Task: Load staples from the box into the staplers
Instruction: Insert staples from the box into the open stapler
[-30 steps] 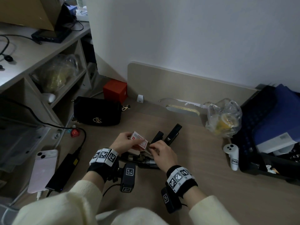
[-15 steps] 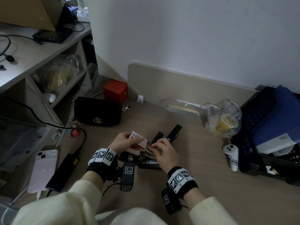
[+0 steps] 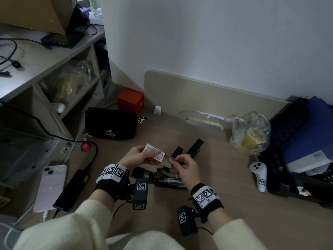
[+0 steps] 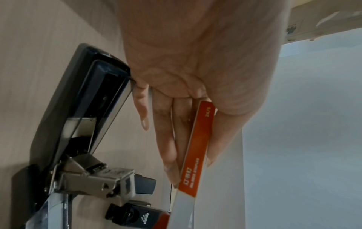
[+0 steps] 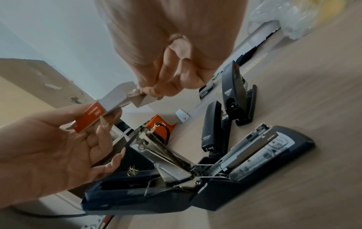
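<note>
Wood-grain counter: large stapler lies hinged open, channel apparently empty; two smaller staplers beyond, closed. Left hand fingers grip staple box above it; right hand fingers pinch its pulled-out flap. Judgement: nothing loaded yet.

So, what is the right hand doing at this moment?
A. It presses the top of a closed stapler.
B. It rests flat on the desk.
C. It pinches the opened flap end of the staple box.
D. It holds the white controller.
C: the right hand pinches the opened flap end of the staple box, which the left hand holds above the opened stapler.
</note>
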A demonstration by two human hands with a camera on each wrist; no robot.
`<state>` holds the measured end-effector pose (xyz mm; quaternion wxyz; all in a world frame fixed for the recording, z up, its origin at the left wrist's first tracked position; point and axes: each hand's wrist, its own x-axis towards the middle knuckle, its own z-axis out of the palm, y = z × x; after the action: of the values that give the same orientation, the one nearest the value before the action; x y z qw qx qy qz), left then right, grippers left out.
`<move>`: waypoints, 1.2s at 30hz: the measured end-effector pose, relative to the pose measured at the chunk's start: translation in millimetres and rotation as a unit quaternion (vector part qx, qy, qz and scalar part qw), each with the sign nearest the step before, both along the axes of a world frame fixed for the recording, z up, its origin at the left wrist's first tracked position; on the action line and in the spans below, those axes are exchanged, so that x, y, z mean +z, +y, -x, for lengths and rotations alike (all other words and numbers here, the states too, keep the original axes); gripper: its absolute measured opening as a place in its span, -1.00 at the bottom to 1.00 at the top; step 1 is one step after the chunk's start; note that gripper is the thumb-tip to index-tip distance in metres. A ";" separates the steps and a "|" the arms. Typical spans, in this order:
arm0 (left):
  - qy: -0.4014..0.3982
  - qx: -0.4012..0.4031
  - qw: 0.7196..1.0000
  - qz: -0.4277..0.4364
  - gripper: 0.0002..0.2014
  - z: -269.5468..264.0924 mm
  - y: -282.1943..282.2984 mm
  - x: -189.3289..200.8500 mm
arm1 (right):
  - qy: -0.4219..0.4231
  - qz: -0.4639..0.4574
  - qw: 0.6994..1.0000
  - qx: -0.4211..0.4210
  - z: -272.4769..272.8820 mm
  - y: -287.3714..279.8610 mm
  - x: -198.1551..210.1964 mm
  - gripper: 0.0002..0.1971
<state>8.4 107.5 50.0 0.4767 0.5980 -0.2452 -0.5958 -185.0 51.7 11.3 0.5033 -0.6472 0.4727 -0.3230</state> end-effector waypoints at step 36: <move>-0.119 0.019 0.992 -0.034 -0.60 4.5 -13.8 -18.0 | 0.023 -0.050 0.974 -0.219 57.9 -13.7 -44.8 -0.93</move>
<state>3.9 93.7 31.9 0.4353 0.6849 -0.2683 -0.5191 -242.8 38.0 -33.5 0.4412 -0.5095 0.6300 -0.3858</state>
